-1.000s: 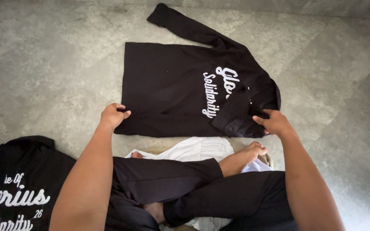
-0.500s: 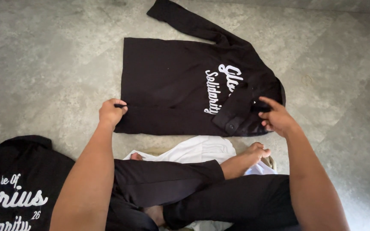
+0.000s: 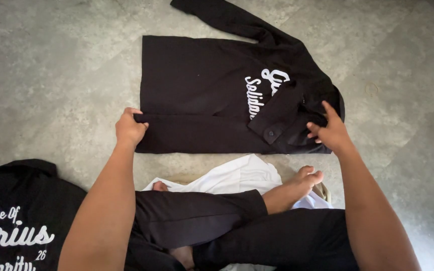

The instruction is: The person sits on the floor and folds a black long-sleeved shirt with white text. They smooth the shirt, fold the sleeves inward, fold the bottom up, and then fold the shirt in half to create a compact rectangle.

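A black long-sleeved shirt (image 3: 202,85) with white lettering lies flat on the grey floor in front of me. Its near side is folded over, and one sleeve stretches away at the top. My left hand (image 3: 129,128) pinches the folded edge at the shirt's lower left corner. My right hand (image 3: 327,130) grips the cloth near the collar and a buttoned cuff at the shirt's right end.
I sit cross-legged in black trousers (image 3: 217,231), a bare foot (image 3: 302,180) pointing right. A white garment (image 3: 237,175) lies under my legs. Another black shirt with white lettering (image 3: 16,221) lies at the lower left. Grey tiled floor (image 3: 51,65) surrounds everything.
Both hands have lifted the shirt's near edge and moved it away from me, laying a fold over the shirt's body. The right hand shifted up toward the collar.
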